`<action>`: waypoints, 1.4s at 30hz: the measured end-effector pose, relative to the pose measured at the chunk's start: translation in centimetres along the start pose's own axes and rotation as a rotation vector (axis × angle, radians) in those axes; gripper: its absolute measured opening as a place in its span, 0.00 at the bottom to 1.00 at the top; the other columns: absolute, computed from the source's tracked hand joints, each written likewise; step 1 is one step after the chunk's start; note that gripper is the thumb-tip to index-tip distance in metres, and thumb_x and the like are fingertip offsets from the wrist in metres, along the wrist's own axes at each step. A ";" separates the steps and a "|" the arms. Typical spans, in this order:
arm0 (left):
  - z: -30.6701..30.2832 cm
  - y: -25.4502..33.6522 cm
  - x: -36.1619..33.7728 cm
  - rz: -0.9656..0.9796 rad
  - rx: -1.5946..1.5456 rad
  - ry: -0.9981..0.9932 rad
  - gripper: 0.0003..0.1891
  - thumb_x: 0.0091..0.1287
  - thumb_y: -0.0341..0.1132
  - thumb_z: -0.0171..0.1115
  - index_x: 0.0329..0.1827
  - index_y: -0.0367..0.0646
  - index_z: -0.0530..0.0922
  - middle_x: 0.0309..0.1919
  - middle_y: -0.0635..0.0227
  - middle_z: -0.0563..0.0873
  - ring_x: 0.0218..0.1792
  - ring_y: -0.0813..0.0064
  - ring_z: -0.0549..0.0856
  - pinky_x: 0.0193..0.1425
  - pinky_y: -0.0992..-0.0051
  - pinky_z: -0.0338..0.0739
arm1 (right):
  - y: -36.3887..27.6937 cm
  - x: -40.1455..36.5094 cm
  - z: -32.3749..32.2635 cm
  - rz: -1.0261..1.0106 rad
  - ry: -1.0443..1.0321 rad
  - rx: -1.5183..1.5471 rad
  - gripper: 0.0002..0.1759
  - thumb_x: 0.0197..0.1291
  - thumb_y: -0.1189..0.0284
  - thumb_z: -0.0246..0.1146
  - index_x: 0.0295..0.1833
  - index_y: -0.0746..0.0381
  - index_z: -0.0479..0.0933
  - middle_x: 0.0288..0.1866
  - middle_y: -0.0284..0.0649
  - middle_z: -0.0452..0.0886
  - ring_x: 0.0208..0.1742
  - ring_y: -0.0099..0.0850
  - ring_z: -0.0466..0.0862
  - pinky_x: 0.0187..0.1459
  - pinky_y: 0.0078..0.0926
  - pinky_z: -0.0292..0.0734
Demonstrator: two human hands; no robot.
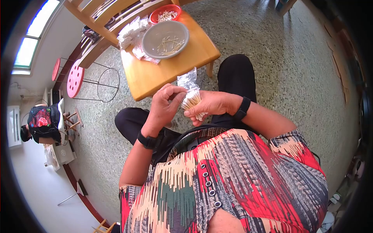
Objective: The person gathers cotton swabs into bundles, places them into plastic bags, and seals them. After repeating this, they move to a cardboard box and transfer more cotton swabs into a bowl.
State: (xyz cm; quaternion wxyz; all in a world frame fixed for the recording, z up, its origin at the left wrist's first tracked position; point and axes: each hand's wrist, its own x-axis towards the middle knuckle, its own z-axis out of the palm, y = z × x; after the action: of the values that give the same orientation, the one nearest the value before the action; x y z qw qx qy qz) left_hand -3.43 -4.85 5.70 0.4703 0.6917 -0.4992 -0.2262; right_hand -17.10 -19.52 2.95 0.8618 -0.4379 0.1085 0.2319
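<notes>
A bundle of cotton swabs (191, 101) lies in my right hand (211, 105), whose fingers wrap round it from the right. The swabs stick up into a clear plastic bag (189, 80), its loose end pointing away from me. My left hand (163, 104) is at the left side of the bag, thumb and forefinger pinched together at its edge. Beyond my hands, a grey bowl (149, 46) with scattered swabs stands on a wooden chair (142, 77). Behind it is a red bowl (177, 17) of swabs. Packed plastic bags (131, 33) lie left of the bowls.
Pink round stools (75, 79) with metal legs stand to the left. Farther left, a person (42, 122) in a dark patterned top sits by a table. My knees are on either side of my hands, above a speckled floor (287, 77).
</notes>
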 end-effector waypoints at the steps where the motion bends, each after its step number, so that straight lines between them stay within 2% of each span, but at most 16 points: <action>1: 0.1 0.3 -0.1 -0.014 0.002 -0.003 0.04 0.65 0.22 0.65 0.41 0.37 0.82 0.33 0.66 0.81 0.34 0.77 0.82 0.40 0.79 0.76 | 0.0 -0.1 0.0 0.000 0.004 -0.007 0.09 0.63 0.69 0.69 0.39 0.64 0.80 0.30 0.38 0.83 0.32 0.32 0.86 0.37 0.34 0.87; 5: 0.4 2.5 0.0 -0.010 0.152 -0.021 0.05 0.65 0.25 0.65 0.42 0.40 0.81 0.32 0.64 0.79 0.34 0.70 0.81 0.37 0.73 0.76 | 0.0 -0.3 -0.1 -0.009 0.040 -0.095 0.09 0.62 0.70 0.69 0.39 0.64 0.80 0.30 0.38 0.82 0.32 0.31 0.86 0.38 0.34 0.86; 7: 0.6 3.1 0.1 0.188 0.315 -0.013 0.05 0.63 0.24 0.66 0.41 0.40 0.82 0.32 0.65 0.81 0.33 0.69 0.81 0.36 0.73 0.76 | 0.1 -0.4 -0.2 0.015 0.044 -0.163 0.08 0.62 0.70 0.69 0.39 0.63 0.80 0.30 0.37 0.82 0.32 0.30 0.85 0.38 0.33 0.86; 8: 0.6 3.4 0.1 0.189 0.316 -0.017 0.05 0.63 0.24 0.66 0.41 0.40 0.82 0.32 0.65 0.81 0.33 0.69 0.81 0.36 0.73 0.76 | 0.0 -0.5 -0.3 0.013 0.045 -0.161 0.08 0.62 0.70 0.69 0.39 0.63 0.80 0.30 0.37 0.82 0.32 0.30 0.85 0.38 0.33 0.86; 10: 0.4 3.9 -0.1 0.347 0.452 -0.025 0.07 0.60 0.25 0.68 0.41 0.41 0.82 0.32 0.64 0.81 0.34 0.63 0.82 0.37 0.69 0.77 | -0.2 -0.9 -0.4 0.009 0.078 -0.205 0.08 0.62 0.69 0.69 0.39 0.62 0.81 0.30 0.37 0.82 0.32 0.30 0.85 0.38 0.33 0.86; 17: -0.1 3.7 -1.1 0.347 0.533 -0.056 0.08 0.58 0.26 0.69 0.39 0.44 0.82 0.32 0.64 0.82 0.35 0.62 0.82 0.39 0.69 0.77 | -1.0 -2.0 -0.6 -0.037 0.076 -0.063 0.09 0.63 0.68 0.70 0.39 0.63 0.82 0.29 0.36 0.82 0.32 0.29 0.84 0.38 0.33 0.86; 19: 0.0 3.1 -1.2 0.207 0.362 -0.044 0.05 0.64 0.28 0.68 0.41 0.42 0.82 0.33 0.70 0.82 0.34 0.72 0.81 0.37 0.74 0.76 | -1.3 -2.2 -0.3 -0.025 0.092 -0.087 0.10 0.63 0.66 0.70 0.40 0.63 0.81 0.29 0.35 0.82 0.31 0.28 0.84 0.38 0.33 0.86; 20: 0.2 2.2 -1.5 0.205 0.365 -0.042 0.05 0.64 0.28 0.68 0.41 0.42 0.82 0.33 0.70 0.82 0.34 0.72 0.81 0.37 0.74 0.76 | -1.3 -2.3 -0.2 -0.024 0.089 -0.089 0.10 0.63 0.66 0.70 0.40 0.63 0.81 0.29 0.35 0.82 0.31 0.28 0.84 0.38 0.33 0.86; 22: 0.5 1.2 -1.7 -0.170 -0.223 0.115 0.04 0.69 0.30 0.65 0.42 0.40 0.80 0.32 0.73 0.83 0.33 0.83 0.80 0.38 0.80 0.75 | -1.4 -2.7 0.3 -0.108 0.122 -0.102 0.10 0.65 0.67 0.68 0.40 0.63 0.81 0.29 0.34 0.82 0.30 0.27 0.84 0.36 0.30 0.85; 25: 0.2 1.4 -1.8 -0.283 -0.291 0.126 0.07 0.72 0.33 0.63 0.43 0.38 0.79 0.32 0.77 0.83 0.33 0.90 0.77 0.38 0.84 0.73 | -0.8 -2.5 1.0 -0.213 0.145 -0.099 0.08 0.67 0.69 0.66 0.38 0.63 0.79 0.29 0.34 0.81 0.29 0.23 0.82 0.34 0.26 0.82; 29: 0.3 1.5 -1.8 -0.325 -0.283 0.177 0.06 0.70 0.31 0.65 0.42 0.38 0.79 0.30 0.75 0.82 0.31 0.88 0.78 0.37 0.84 0.73 | -0.5 -2.1 2.1 -0.330 0.159 -0.232 0.07 0.68 0.71 0.64 0.38 0.64 0.78 0.28 0.32 0.81 0.28 0.20 0.80 0.32 0.23 0.78; 31: 0.7 1.6 -2.0 -0.222 0.052 0.188 0.06 0.67 0.29 0.67 0.41 0.37 0.80 0.29 0.73 0.82 0.30 0.87 0.78 0.35 0.83 0.73 | -0.4 -2.3 2.6 -0.514 0.208 -0.399 0.07 0.68 0.72 0.63 0.40 0.64 0.77 0.26 0.30 0.80 0.27 0.18 0.79 0.31 0.22 0.76; 32: 0.8 1.9 -1.9 -0.226 0.052 0.192 0.06 0.67 0.29 0.67 0.41 0.37 0.80 0.29 0.73 0.82 0.30 0.87 0.78 0.35 0.83 0.73 | -0.4 -2.3 2.8 -0.511 0.202 -0.399 0.07 0.68 0.72 0.63 0.40 0.64 0.77 0.26 0.30 0.80 0.27 0.18 0.79 0.31 0.22 0.76; 34: 1.1 2.7 -1.6 0.017 0.302 0.201 0.05 0.65 0.28 0.67 0.39 0.37 0.80 0.28 0.72 0.82 0.28 0.86 0.78 0.32 0.82 0.73 | -0.3 -2.4 3.0 -0.518 0.332 -0.404 0.06 0.68 0.73 0.63 0.41 0.65 0.77 0.26 0.30 0.80 0.27 0.18 0.79 0.31 0.23 0.76; 37: 1.5 3.0 -2.0 -0.154 0.090 0.215 0.04 0.68 0.28 0.66 0.40 0.37 0.81 0.30 0.78 0.84 0.27 0.92 0.76 0.29 0.86 0.71 | 0.5 -1.8 1.6 -0.501 0.523 -0.328 0.06 0.67 0.73 0.64 0.41 0.64 0.77 0.26 0.31 0.81 0.28 0.19 0.80 0.31 0.22 0.76; 42: 2.5 2.3 -2.3 -0.205 -0.081 0.167 0.05 0.69 0.29 0.66 0.41 0.37 0.81 0.31 0.77 0.84 0.28 0.93 0.77 0.30 0.87 0.71 | 0.7 -1.9 1.9 -0.560 0.508 -0.297 0.06 0.67 0.73 0.64 0.39 0.65 0.78 0.27 0.32 0.81 0.27 0.20 0.80 0.31 0.22 0.76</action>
State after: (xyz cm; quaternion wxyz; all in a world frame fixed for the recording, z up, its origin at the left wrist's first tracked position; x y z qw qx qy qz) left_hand -7.36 -3.99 6.23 0.5120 0.7361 -0.3753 -0.2347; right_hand -19.12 -18.22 4.39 0.7647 -0.6136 0.1601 -0.1141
